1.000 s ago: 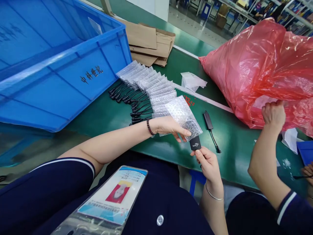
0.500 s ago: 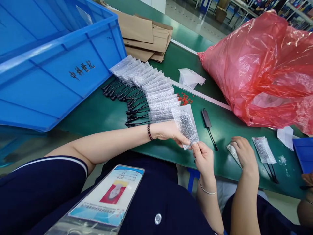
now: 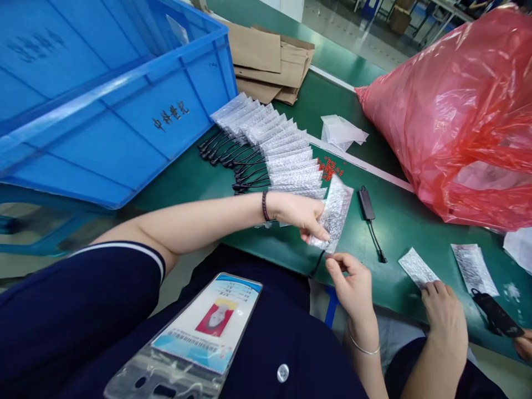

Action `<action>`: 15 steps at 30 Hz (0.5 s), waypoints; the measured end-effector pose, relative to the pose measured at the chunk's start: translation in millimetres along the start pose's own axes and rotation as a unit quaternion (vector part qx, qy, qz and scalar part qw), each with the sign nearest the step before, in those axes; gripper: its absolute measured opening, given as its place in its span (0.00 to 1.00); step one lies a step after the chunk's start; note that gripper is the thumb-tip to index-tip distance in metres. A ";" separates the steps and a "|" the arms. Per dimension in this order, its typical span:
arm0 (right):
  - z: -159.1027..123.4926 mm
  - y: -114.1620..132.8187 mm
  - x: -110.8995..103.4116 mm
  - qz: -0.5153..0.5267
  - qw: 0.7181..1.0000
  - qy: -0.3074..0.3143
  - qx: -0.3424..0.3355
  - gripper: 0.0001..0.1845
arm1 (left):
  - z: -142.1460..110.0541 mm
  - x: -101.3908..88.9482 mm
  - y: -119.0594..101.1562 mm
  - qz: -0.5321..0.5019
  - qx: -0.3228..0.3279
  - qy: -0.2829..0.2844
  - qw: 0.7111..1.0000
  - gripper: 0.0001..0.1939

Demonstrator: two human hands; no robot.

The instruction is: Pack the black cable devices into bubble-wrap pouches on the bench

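My left hand (image 3: 299, 213) is closed on a bubble-wrap pouch (image 3: 338, 213), its thumb lying over the near end. A short black cable hangs out of that end of the pouch. Just below it, my right hand (image 3: 353, 285) is pinched closed at the pouch's lower corner, and whatever lies between the fingertips is too small to make out. Behind my left wrist, several filled bubble-wrap pouches (image 3: 291, 147) overlap in a curved row, black cable ends toward the blue crate. A bare black adapter (image 3: 366, 203) with a cable lies right of the held pouch.
A blue crate (image 3: 183, 83) stands left, flat cardboard (image 3: 257, 52) behind. Small red rings (image 3: 330, 167), white sheets (image 3: 341, 132) and a red plastic bag (image 3: 453, 111) lie farther back. A co-worker's hand (image 3: 446, 313) touches another pouch (image 3: 418, 267) at right; another hand holds a black device (image 3: 494, 313).
The held pouch has tilted, and its cable now shows below. My right hand has moved slightly down from it. At right, a black device has come into view; the whole view has shifted.
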State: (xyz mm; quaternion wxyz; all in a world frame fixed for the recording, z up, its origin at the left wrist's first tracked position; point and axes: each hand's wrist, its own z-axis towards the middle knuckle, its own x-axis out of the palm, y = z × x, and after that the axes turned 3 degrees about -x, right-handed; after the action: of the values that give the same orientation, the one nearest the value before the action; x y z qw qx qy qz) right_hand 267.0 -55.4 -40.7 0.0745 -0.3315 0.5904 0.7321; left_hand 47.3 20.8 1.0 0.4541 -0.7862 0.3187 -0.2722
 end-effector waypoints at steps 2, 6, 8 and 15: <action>-1.5 -1.2 0.2 0.009 0.995 -0.097 -0.001 0.13 | -8.9 -12.7 -10.6 0.080 -0.030 0.054 0.995 0.17; 1.1 -5.1 19.8 0.010 0.996 -0.079 -0.035 0.17 | -0.2 -16.9 -2.1 0.164 -0.122 0.136 0.969 0.11; 5.7 -8.6 35.3 -0.009 1.000 -0.005 -0.029 0.11 | 10.9 -13.2 10.4 0.221 -0.164 0.127 0.953 0.10; 45.6 -23.0 60.6 -0.047 0.998 0.008 -0.045 0.06 | 3.9 -13.0 12.0 0.430 -0.157 -0.043 0.888 0.09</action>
State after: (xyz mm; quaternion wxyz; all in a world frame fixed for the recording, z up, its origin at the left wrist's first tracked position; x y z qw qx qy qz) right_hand 213.7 -24.1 -90.4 0.0887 -0.3679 0.5410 0.7511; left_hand 38.6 28.0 -13.1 0.4102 -0.6440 0.6446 0.0376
